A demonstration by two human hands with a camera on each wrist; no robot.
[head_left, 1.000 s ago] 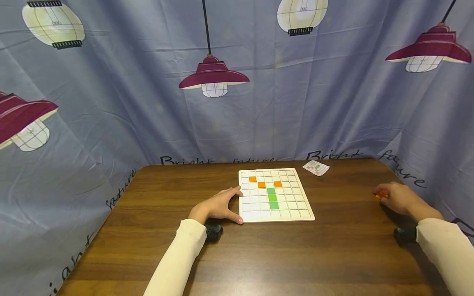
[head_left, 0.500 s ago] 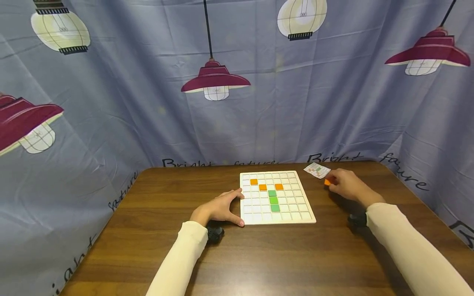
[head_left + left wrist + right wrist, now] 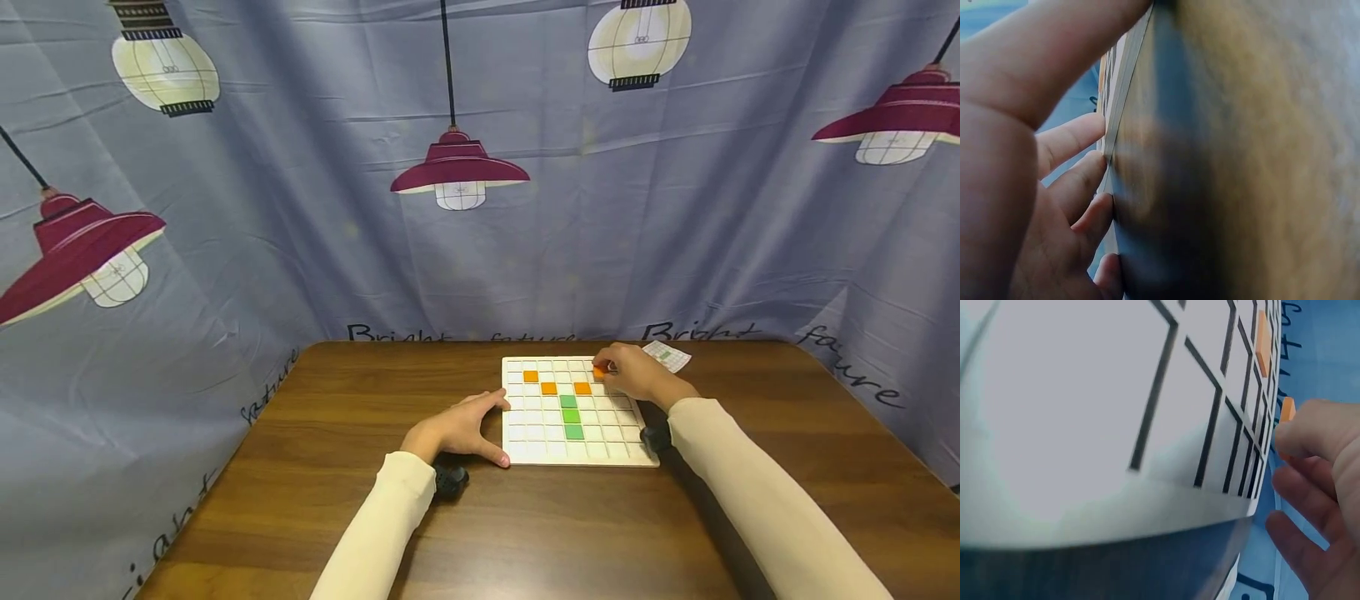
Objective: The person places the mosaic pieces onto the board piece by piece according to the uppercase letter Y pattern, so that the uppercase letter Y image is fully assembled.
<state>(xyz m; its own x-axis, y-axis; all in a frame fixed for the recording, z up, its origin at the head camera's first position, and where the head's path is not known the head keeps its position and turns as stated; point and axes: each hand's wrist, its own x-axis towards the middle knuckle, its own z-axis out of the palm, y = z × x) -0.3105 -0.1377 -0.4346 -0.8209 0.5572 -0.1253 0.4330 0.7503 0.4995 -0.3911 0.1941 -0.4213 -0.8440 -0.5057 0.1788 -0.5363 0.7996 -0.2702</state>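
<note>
A white square grid board (image 3: 525,450) lies on the table. Along its left edge, my left hand (image 3: 459,428) rests with thumb and fingers spread apart; in the left wrist view the fingertips (image 3: 1094,128) sit right at the board's edge. My right hand (image 3: 636,372) is over the board's far right part and pinches an orange square tile (image 3: 598,372) between thumb and fingers. The right wrist view shows that orange tile (image 3: 1288,409) above the grid. Three green tiles (image 3: 571,416) form a column on the board, with three orange tiles (image 3: 549,388) behind them.
A small printed card (image 3: 667,357) with a coloured grid lies behind the right hand, near the table's far edge. The brown wooden table (image 3: 525,533) extends around the board. A blue-grey curtain (image 3: 337,250) printed with lamps hangs behind it.
My right hand has come from the far right of the table leftward to the board, carrying the orange tile. My left hand stays at the board's left edge. The head view has shifted slightly.
</note>
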